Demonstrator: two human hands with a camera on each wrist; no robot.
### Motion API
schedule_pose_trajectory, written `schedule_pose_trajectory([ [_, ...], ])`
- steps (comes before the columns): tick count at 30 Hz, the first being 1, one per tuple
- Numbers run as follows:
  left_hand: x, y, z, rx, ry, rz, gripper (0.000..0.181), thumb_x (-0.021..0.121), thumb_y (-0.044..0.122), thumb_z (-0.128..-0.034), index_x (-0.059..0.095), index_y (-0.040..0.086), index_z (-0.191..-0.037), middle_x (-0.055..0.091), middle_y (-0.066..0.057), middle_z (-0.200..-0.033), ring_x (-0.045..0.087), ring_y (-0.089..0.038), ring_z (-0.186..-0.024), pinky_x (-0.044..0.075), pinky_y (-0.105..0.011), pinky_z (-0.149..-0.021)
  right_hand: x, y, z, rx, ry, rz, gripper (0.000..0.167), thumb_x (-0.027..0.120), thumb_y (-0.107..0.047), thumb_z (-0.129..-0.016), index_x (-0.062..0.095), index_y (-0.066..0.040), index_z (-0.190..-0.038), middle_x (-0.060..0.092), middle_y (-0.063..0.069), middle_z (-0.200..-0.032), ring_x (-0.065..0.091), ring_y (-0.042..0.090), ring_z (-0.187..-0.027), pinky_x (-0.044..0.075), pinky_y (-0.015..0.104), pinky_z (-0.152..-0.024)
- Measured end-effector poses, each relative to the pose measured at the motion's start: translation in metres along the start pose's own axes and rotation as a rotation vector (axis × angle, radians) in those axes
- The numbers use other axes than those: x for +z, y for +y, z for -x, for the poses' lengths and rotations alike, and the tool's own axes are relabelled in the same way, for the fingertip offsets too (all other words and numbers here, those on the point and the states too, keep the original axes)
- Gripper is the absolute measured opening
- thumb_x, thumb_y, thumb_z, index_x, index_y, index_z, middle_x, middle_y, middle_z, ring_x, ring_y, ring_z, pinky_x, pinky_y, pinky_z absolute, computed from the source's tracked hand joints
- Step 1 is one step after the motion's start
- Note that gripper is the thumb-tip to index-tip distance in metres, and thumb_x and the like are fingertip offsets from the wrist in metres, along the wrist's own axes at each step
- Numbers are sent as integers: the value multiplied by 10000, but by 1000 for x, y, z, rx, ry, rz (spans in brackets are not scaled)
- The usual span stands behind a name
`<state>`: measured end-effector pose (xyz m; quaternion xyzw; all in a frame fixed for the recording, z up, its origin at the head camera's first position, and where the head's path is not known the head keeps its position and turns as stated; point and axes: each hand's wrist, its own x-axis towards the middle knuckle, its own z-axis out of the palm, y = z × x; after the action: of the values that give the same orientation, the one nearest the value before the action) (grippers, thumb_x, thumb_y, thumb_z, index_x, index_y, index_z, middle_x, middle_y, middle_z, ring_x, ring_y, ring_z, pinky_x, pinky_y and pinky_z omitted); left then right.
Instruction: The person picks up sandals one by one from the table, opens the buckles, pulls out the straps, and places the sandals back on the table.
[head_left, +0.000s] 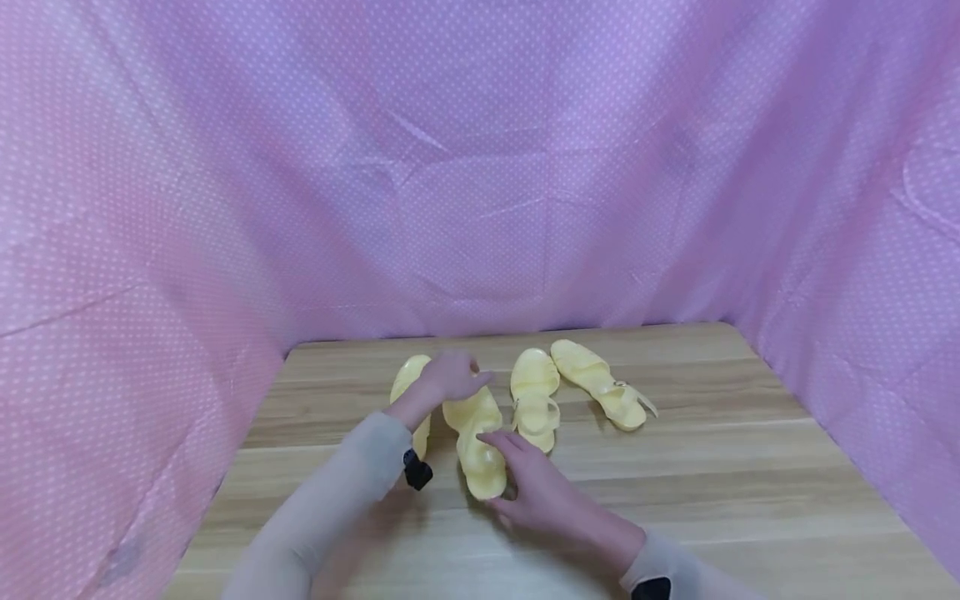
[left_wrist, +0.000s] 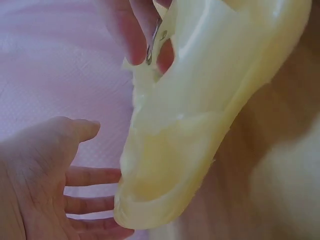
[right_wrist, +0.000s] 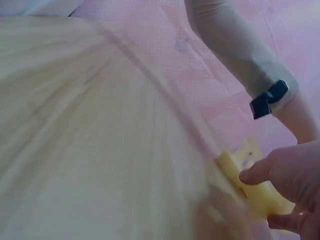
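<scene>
A pale yellow sandal [head_left: 480,454] with a buckle [left_wrist: 152,47] lies between both hands in the head view. My right hand [head_left: 536,487] grips it near the heel. In the right wrist view the thumb and a finger of the right hand [right_wrist: 295,177] bracket the yellow sandal [right_wrist: 257,197]. My left hand [head_left: 450,377] is at the toe end. The left wrist view has the left hand [left_wrist: 42,175] with fingers extended, their tips against the sandal's [left_wrist: 185,135] rounded end. A second yellow sandal [head_left: 408,375] lies partly hidden behind the left forearm.
Just right of the hands lies another yellow sandal [head_left: 535,379]. A further yellow sandal [head_left: 592,372] lies angled beside it, its strap loose. All rest on a wood-grain table [head_left: 712,467]. Pink dotted cloth [head_left: 480,208] hangs behind the table and along both sides.
</scene>
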<state>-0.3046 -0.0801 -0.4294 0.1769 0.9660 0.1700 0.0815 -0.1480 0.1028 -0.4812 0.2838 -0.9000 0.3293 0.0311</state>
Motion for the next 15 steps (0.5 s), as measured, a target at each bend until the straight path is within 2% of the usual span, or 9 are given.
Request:
schedule_pose_trajectory([
  [4, -18, 3, -12, 16, 16, -38, 512, 603, 454, -1062, 745, 2, -1257, 745, -175, -1321, 690, -378, -1259, 595, -491, -1030, -1, -5, -19, -22, 46, 53, 801, 908, -141, -813, 512, -61, -1505, 576, 228, -1489, 608, 395, -1360, 538, 499, -1131],
  [8, -29, 2, -27, 20, 22, -47, 498, 620, 430, -1062, 740, -13, -1255, 745, -186, -1316, 690, -373, -1260, 575, -478, -1075, 1, -3, -35, -17, 65, 57, 741, 874, -95, -835, 515, -30, -1480, 496, 346, -1535, 570, 492, -1378, 537, 558, -1109],
  [11, -28, -3, -39, 18, 26, -73, 508, 613, 443, -1064, 730, 1, -1285, 744, -169, -1329, 689, -356, -1270, 567, -461, -1091, 5, 4, -46, -31, 97, 67, 704, 854, -67, -833, 517, -11, -1448, 478, 351, -1530, 576, 493, -1361, 550, 608, -1064],
  [13, -26, -8, -46, 14, 20, -80, 513, 608, 445, -1068, 717, 10, -1317, 733, -164, -1355, 676, -356, -1295, 553, -461, -1111, 8, 10, -52, -43, 119, 70, 678, 843, -37, -821, 525, 10, -1418, 485, 326, -1502, 592, 474, -1332, 563, 606, -1045],
  [15, -20, -13, -52, 14, 5, -81, 515, 598, 441, -1074, 702, 16, -1346, 722, -162, -1378, 674, -353, -1297, 552, -460, -1112, 11, 14, -55, -23, 116, 71, 654, 836, -42, -831, 535, 7, -1409, 486, 300, -1495, 610, 448, -1309, 570, 582, -1044],
])
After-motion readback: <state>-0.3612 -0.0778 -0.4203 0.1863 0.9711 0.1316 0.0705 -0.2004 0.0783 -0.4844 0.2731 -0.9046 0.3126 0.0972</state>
